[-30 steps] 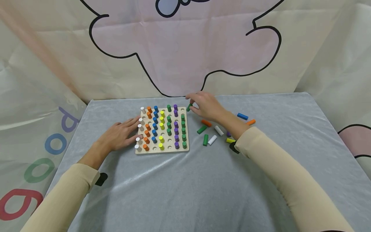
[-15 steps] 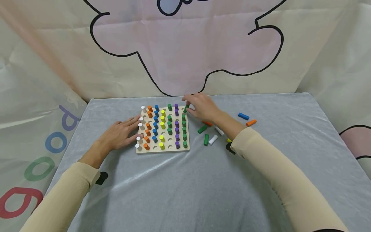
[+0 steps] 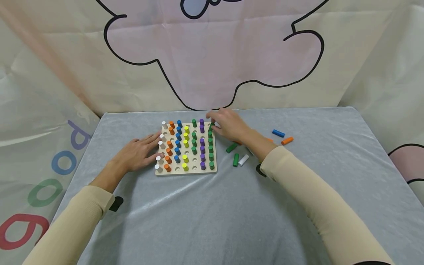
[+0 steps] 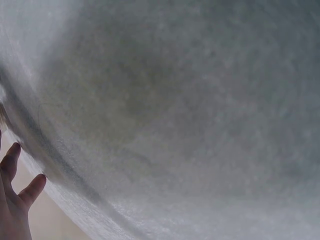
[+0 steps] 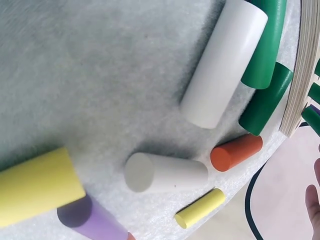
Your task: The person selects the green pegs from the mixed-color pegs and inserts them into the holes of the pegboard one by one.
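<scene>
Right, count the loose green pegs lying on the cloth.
2. The farther green peg lies slanted to the right of the board; the nearer green peg lies beside a white peg. The right forearm could be hiding more.

Head view, left of centre: pale wooden pegboard, 1. Standing in it: white cylindrical pegs, 5 visible; orange cylindrical pegs, 6; blue cylindrical pegs, 6; yellow cylindrical pegs, 5; purple cylindrical pegs, 6; green cylindrical pegs, 9. One more green peg pinched at the board's upper right corner.

Loose on the grey cloth-covered table, right of centre, both views combined: loose blue peg, 1; loose orange pegs, at least 2, arm covers some; loose green pegs, 2; loose white pegs, 2; loose yellow pegs, 2; loose purple peg, 1.

Hands: left hand, right hand; 2.
</scene>
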`<state>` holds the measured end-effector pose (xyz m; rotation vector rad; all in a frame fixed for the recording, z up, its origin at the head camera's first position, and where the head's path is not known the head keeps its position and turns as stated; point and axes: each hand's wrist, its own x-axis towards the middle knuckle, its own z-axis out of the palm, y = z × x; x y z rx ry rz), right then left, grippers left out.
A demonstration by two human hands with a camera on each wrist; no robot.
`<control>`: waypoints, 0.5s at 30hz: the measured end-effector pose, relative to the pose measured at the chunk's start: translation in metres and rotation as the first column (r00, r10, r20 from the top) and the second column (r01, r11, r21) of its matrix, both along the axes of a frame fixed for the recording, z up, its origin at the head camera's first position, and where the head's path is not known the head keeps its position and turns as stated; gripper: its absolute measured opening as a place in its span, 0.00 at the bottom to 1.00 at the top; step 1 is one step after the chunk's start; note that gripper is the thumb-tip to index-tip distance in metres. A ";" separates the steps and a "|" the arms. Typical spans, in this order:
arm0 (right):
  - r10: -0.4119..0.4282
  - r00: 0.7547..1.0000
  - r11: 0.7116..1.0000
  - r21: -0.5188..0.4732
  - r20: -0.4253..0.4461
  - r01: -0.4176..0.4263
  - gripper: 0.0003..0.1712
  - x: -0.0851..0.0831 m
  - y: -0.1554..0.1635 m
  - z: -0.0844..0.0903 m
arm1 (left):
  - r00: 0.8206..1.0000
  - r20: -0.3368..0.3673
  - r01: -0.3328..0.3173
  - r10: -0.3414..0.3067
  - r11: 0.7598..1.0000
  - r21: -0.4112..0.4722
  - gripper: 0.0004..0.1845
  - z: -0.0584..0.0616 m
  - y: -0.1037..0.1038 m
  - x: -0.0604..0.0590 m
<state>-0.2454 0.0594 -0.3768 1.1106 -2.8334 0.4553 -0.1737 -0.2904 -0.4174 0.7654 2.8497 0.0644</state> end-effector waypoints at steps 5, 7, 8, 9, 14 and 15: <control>0.006 1.000 1.000 -0.005 0.006 -0.006 0.22 -0.001 -0.001 -0.001 | 1.000 -0.002 0.000 -0.001 1.000 -0.002 0.44 0.000 0.000 0.000; 0.011 1.000 1.000 -0.008 0.007 -0.011 0.21 -0.001 -0.001 -0.001 | 1.000 0.000 -0.001 0.001 1.000 -0.003 0.43 0.000 0.000 0.000; 0.012 1.000 1.000 -0.009 0.008 -0.012 0.21 -0.001 -0.002 -0.002 | 1.000 0.002 -0.002 0.002 1.000 -0.003 0.44 0.000 0.000 0.000; 0.011 1.000 1.000 -0.008 0.008 -0.011 0.21 -0.001 -0.002 -0.002 | 1.000 0.004 -0.003 0.003 1.000 -0.003 0.44 0.000 0.000 0.000; 0.000 1.000 1.000 -0.006 0.020 0.001 0.22 -0.001 -0.004 -0.002 | 1.000 0.014 -0.010 0.010 1.000 -0.003 0.44 0.001 0.000 0.000; -0.001 1.000 1.000 -0.005 0.022 0.001 0.22 -0.001 -0.004 -0.002 | 1.000 0.017 -0.011 0.011 1.000 -0.004 0.44 0.001 0.000 0.000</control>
